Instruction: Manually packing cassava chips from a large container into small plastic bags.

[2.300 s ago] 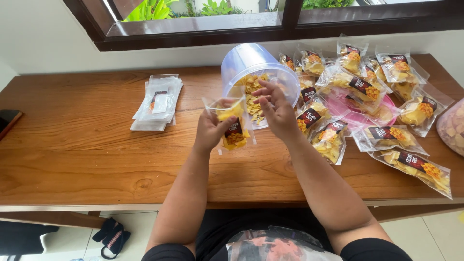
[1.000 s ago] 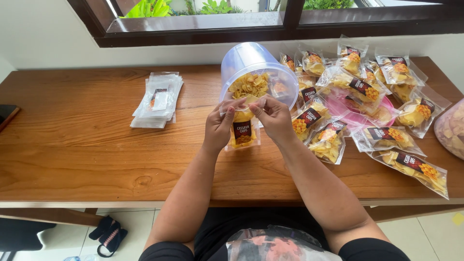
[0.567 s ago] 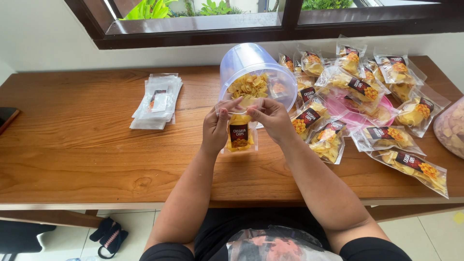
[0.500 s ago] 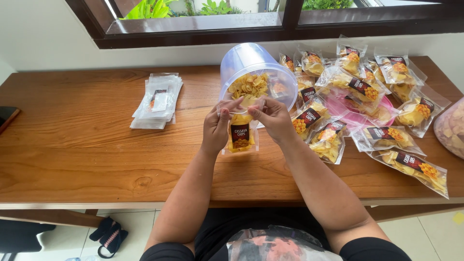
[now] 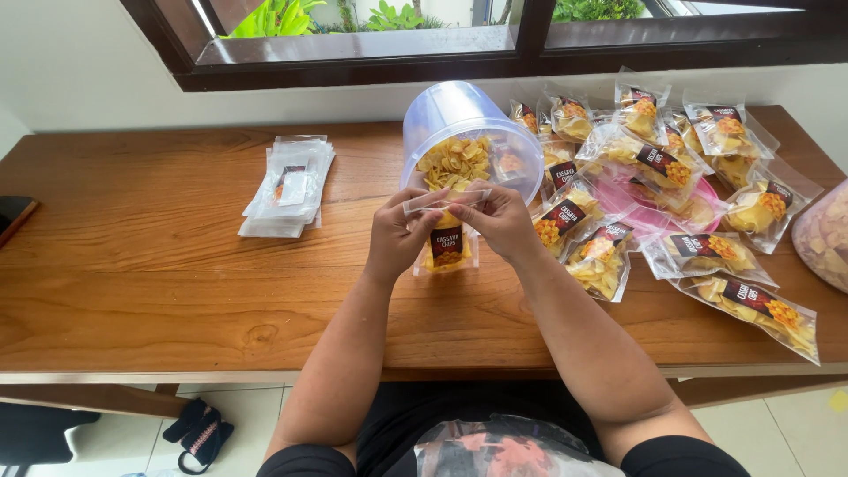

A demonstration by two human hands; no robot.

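Both hands hold one small clear pouch of yellow chips upright above the wooden table. My left hand pinches the left end of the pouch's top strip and my right hand pinches the right end, fingertips close together. The pouch carries a dark label with an orange picture. Right behind it lies a large clear plastic jar tipped on its side, mouth toward me, with loose yellow chips inside.
A stack of flat empty pouches lies to the left. Several filled chip pouches cover the right side, some on a pink tray. A second clear container shows at the right edge, a dark phone at the left edge.
My right hand left the jar's mouth and joined the left on the pouch top. The pouch now hangs upright, and both hands have pressed the top strip together.
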